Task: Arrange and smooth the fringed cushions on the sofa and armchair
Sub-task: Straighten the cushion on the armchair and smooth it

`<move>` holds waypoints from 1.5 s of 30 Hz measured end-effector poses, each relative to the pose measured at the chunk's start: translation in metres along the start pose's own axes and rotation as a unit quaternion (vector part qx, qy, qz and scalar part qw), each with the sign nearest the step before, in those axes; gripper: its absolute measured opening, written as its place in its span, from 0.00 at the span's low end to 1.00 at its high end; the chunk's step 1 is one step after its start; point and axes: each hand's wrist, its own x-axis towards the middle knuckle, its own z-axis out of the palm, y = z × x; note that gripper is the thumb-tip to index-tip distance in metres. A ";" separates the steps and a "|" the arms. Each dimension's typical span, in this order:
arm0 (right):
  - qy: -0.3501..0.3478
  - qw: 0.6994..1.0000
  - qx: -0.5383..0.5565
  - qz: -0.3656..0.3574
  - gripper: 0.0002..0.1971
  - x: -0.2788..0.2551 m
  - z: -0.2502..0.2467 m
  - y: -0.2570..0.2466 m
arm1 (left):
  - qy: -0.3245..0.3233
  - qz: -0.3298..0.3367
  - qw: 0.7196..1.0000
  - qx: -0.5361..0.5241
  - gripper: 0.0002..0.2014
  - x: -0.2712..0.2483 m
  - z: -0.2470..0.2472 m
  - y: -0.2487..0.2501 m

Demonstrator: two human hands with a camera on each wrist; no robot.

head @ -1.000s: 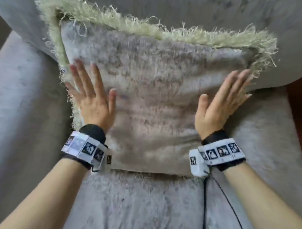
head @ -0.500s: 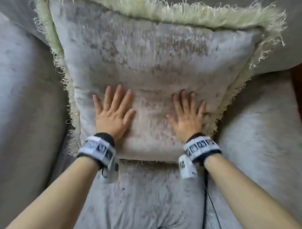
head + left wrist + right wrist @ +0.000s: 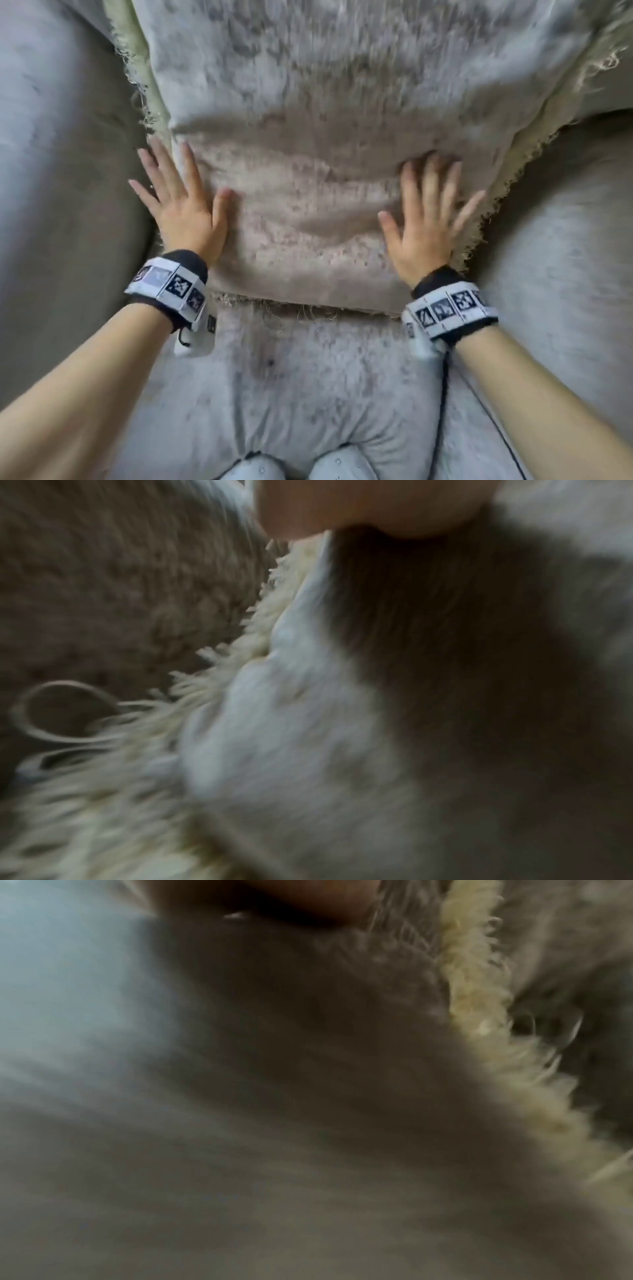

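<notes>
A grey plush cushion point(image 3: 308, 154) with a cream fringe point(image 3: 144, 89) leans against the back of a grey seat. My left hand point(image 3: 178, 202) lies flat on its lower left part, fingers spread and straight, near the fringed left edge. My right hand point(image 3: 424, 212) lies flat on the lower right part, fingers spread, close to the right fringe point(image 3: 513, 164). The left wrist view shows blurred cushion fabric point(image 3: 291, 723) and fringe point(image 3: 219, 674). The right wrist view shows blurred cushion fabric point(image 3: 240, 1096) and fringe point(image 3: 479, 1001). Creases run across the cushion between the hands.
The grey seat cushion point(image 3: 308, 394) lies below the cushion's lower edge. Padded grey armrests rise at the left point(image 3: 51, 205) and right point(image 3: 565, 257). A black cable point(image 3: 445, 394) hangs from my right wrist. Two light shoe tips point(image 3: 298, 466) show at the bottom edge.
Both hands have slid outward from the cushion's lower middle toward its left and right edges. The camera has moved closer, so the cushion's top fringe is out of view.
</notes>
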 end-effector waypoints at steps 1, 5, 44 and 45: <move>0.065 0.997 0.041 0.014 0.34 -0.007 -0.009 -0.019 | 0.038 0.071 0.997 -0.013 0.35 -0.006 -0.006 0.014; 0.029 0.993 -0.006 -0.118 0.31 -0.020 0.011 -0.047 | 0.084 0.308 0.948 -0.009 0.28 -0.023 0.013 0.063; 0.251 0.953 0.126 0.115 0.35 0.084 -0.109 0.021 | 0.183 0.185 0.964 -0.059 0.25 0.089 -0.099 0.091; 0.274 0.937 0.168 0.134 0.34 0.070 -0.109 0.022 | 0.214 0.166 0.959 -0.079 0.25 0.081 -0.100 0.078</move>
